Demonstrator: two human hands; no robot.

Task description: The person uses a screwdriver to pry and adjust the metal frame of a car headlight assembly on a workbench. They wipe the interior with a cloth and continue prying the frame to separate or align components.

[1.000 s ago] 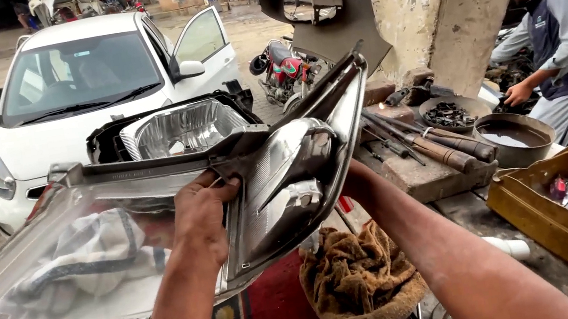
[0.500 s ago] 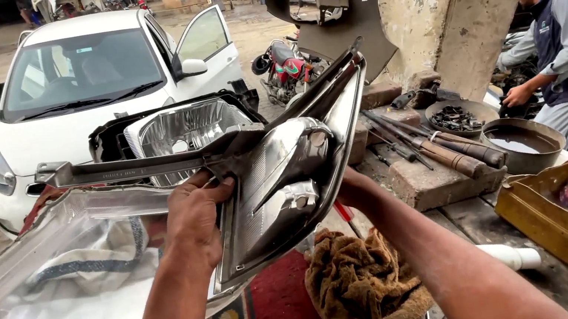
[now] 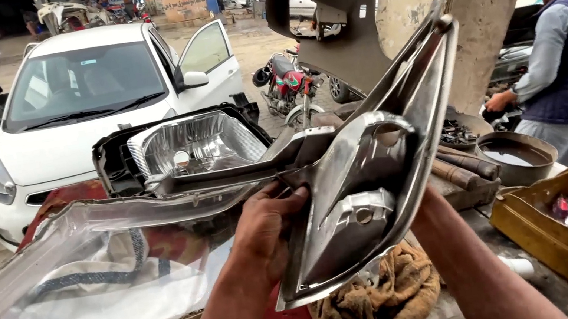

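White car (image 3: pixel 89 113) far left, doors open — largest thing in the yard. Clear headlight lens (image 3: pixel 93 285) lies near left over patterned red cloth (image 3: pixel 73 206). Chrome headlight bezel (image 3: pixel 369 177) is held up at centre, tilted. Black headlight housing (image 3: pixel 185 148) sits just behind it. Left hand (image 3: pixel 268 229) grips the bezel's near edge, fingers curled around it. Right hand is hidden behind the bezel — grip cannot be told. Yellow tool tray (image 3: pixel 534 227), near right.
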